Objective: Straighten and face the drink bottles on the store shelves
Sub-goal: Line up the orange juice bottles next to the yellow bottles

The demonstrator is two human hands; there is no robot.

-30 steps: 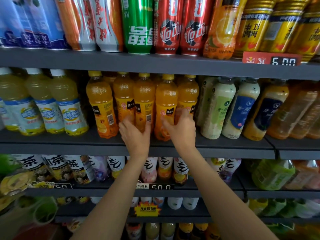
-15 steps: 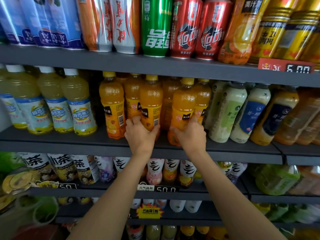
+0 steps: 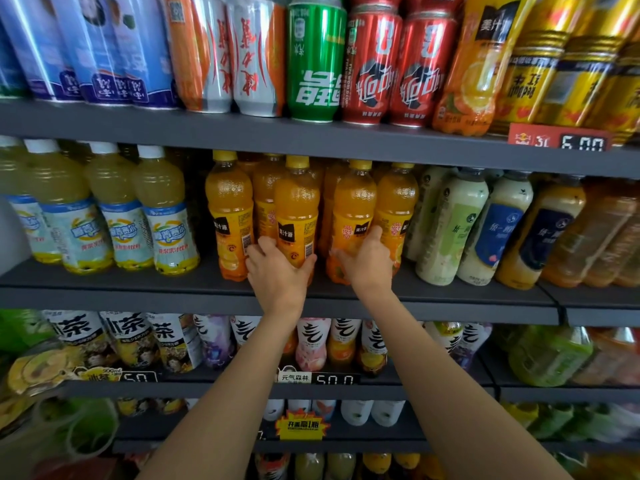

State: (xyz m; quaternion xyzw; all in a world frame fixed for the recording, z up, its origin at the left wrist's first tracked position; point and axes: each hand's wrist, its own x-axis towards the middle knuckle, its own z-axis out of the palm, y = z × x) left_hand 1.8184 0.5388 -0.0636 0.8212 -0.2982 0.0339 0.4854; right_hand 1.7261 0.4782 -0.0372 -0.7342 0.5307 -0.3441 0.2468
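Bottles at frame centre have come forward: left hand (image 3: pixel 277 271) grips one orange bottle (image 3: pixel 297 216), right hand (image 3: pixel 367 265) grips its neighbour (image 3: pixel 353 216); labels nearly faced.

Juice bottles (image 3: pixel 297 216) mid-shelf (image 3: pixel 138 292), tea bottles (image 3: pixel 453 226) right (cans (image 3: pixel 315 60) above); back rows prob. deeper.

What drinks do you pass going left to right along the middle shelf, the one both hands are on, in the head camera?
Pale yellow white-capped bottles → orange juice bottles, with the left hand gripping one and the right hand on another → cream milk-tea bottles → amber bottles.
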